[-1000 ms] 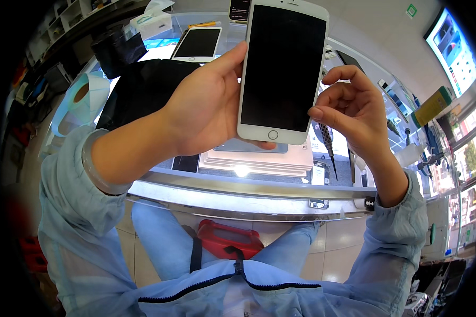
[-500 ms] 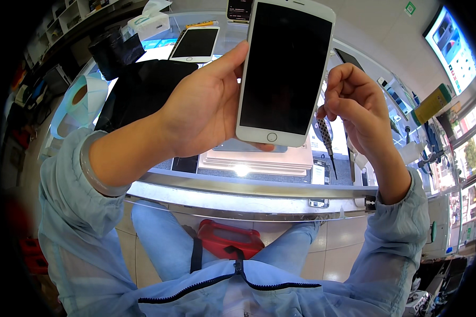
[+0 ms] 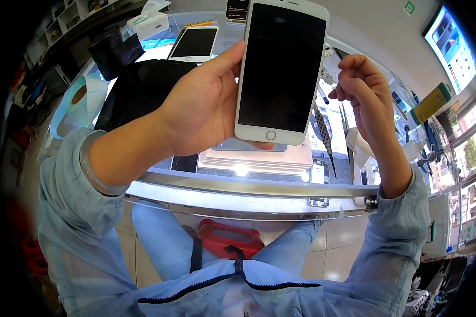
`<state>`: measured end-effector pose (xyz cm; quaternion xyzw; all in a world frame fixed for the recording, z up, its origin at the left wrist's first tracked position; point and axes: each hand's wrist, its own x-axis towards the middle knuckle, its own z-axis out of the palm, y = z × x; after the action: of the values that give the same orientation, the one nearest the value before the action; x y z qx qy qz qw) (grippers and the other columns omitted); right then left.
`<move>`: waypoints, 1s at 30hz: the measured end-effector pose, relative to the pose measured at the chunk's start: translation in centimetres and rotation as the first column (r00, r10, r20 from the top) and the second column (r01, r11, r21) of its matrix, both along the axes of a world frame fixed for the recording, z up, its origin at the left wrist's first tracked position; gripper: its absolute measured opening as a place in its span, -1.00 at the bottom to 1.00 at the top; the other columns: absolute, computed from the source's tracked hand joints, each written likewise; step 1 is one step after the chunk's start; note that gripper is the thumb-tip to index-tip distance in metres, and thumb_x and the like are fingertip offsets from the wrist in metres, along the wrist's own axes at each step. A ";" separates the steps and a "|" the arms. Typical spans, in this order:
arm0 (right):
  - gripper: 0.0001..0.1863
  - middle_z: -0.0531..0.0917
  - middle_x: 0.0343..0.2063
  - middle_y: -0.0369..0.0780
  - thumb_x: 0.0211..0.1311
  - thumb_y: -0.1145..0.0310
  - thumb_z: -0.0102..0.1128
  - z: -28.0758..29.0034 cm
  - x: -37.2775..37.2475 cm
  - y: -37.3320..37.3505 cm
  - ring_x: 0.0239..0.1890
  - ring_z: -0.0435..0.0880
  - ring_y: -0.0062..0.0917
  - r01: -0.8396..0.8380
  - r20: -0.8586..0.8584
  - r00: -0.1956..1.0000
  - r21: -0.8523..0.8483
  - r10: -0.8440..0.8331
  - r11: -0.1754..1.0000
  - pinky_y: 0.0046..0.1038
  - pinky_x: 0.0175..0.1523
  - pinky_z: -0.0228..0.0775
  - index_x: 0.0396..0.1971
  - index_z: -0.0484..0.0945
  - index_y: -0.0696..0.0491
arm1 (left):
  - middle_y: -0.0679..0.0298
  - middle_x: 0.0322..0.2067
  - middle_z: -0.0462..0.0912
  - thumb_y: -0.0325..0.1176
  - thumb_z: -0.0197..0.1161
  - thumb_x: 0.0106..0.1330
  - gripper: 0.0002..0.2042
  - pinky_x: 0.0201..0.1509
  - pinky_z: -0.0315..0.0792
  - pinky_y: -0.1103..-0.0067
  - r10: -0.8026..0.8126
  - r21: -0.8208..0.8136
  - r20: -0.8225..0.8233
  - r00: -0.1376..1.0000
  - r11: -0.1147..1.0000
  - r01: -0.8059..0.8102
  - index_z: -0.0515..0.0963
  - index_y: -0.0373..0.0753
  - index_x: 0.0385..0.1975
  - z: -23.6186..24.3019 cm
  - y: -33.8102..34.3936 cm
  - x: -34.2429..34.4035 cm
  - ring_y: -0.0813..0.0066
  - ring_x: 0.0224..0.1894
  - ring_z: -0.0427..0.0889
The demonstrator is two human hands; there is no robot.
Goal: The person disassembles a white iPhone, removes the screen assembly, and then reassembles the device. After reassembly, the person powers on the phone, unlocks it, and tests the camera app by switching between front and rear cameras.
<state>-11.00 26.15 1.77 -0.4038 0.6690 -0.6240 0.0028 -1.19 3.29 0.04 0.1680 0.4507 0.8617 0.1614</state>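
Note:
My left hand (image 3: 203, 108) holds a white-framed smartphone (image 3: 281, 68) upright, its fingers behind it and its thumb along the left edge. The phone's screen is black, and a round home button sits at the bottom. To the right of the phone, my right hand (image 3: 366, 92) hovers with loosely curled fingers, apart from it and with nothing visible in them. Below that hand a patterned-grip screwdriver (image 3: 322, 128) lies on the glass counter, its upper end partly behind the phone. Another white phone (image 3: 195, 43), screen dark, rests farther back on the left.
Pale flat boxes (image 3: 259, 161) are stacked under the held phone. A black case-like object (image 3: 143, 90), a label roll (image 3: 84, 98) and a tissue box (image 3: 149, 25) stand at left. White tissue (image 3: 358, 148) and a yellow-green container (image 3: 431, 104) are at right. The counter's front edge (image 3: 238, 185) crosses before my legs.
My right hand has moved up and right, away from the phone's edge. My left hand has shifted the phone slightly left and up. The screwdriver stays where it was.

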 end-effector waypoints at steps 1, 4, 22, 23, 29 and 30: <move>-0.77 0.50 -0.58 -0.28 -0.02 0.50 0.01 0.0 -0.1 0.0 -0.54 0.49 -0.67 0.021 -0.025 0.999 -0.006 -0.021 1.000 -0.52 -0.26 0.50 -0.29 0.44 0.20 | 0.08 0.12 0.29 0.02 -0.50 0.38 -0.46 0.09 0.40 0.25 0.001 0.011 0.008 1.000 1.000 -0.001 0.04 -0.18 0.23 0.0 0.0 0.0 0.22 0.14 0.35; -0.77 0.52 -0.54 -0.26 0.03 0.50 0.00 0.1 -0.5 0.2 -0.51 0.50 -0.66 0.147 -0.108 0.983 -0.001 -0.146 0.989 -0.54 -0.22 0.49 -0.26 0.43 0.21 | 0.09 0.12 0.29 0.01 -0.49 0.38 -0.47 0.07 0.42 0.23 0.023 0.016 0.026 0.999 1.000 -0.023 0.06 -0.17 0.23 0.0 0.1 0.1 0.22 0.14 0.35; -0.90 0.62 -0.51 -0.26 -0.02 0.49 0.28 0.2 1.9 -0.3 -0.46 0.61 -0.66 -0.074 -0.266 0.951 0.295 0.156 0.953 -0.67 -0.27 0.48 -0.46 0.59 0.16 | 0.11 0.09 0.34 0.02 -0.48 0.38 -0.47 -0.03 0.47 0.18 -0.039 0.033 0.042 0.998 0.999 0.037 0.11 -0.16 0.21 0.1 -0.3 0.1 0.24 0.09 0.41; -0.91 0.62 -0.52 -0.25 -0.02 0.49 0.28 0.2 1.9 -0.3 -0.46 0.61 -0.66 -0.052 -0.291 0.946 0.294 0.141 0.954 -0.67 -0.27 0.48 -0.46 0.59 0.15 | 0.11 0.09 0.34 0.02 -0.48 0.38 -0.46 -0.04 0.47 0.18 -0.042 0.038 0.041 0.998 0.998 0.041 0.11 -0.16 0.21 0.1 -0.3 0.1 0.24 0.09 0.41; -0.91 0.63 -0.53 -0.24 0.00 0.48 0.25 0.1 2.3 -0.4 -0.47 0.62 -0.64 0.025 -0.292 0.955 0.267 0.056 0.963 -0.67 -0.28 0.49 -0.46 0.59 0.16 | 0.10 0.09 0.34 0.04 -0.49 0.37 -0.45 -0.07 0.51 0.22 0.001 0.018 0.060 0.998 1.000 -0.002 0.11 -0.16 0.21 0.2 0.1 0.2 0.24 0.07 0.43; -0.91 0.63 -0.53 -0.24 0.00 0.48 0.25 0.1 2.3 -0.4 -0.47 0.62 -0.64 0.024 -0.285 0.957 0.262 0.054 0.965 -0.67 -0.28 0.49 -0.46 0.59 0.17 | 0.10 0.09 0.34 0.04 -0.49 0.37 -0.45 -0.08 0.51 0.21 -0.004 0.019 0.052 0.999 1.000 0.003 0.11 -0.16 0.21 0.2 0.1 0.2 0.23 0.07 0.43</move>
<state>-8.74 25.73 1.86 -0.4921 0.7357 -0.4639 -0.0371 -1.01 3.35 0.21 0.1480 0.4378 0.8698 0.1730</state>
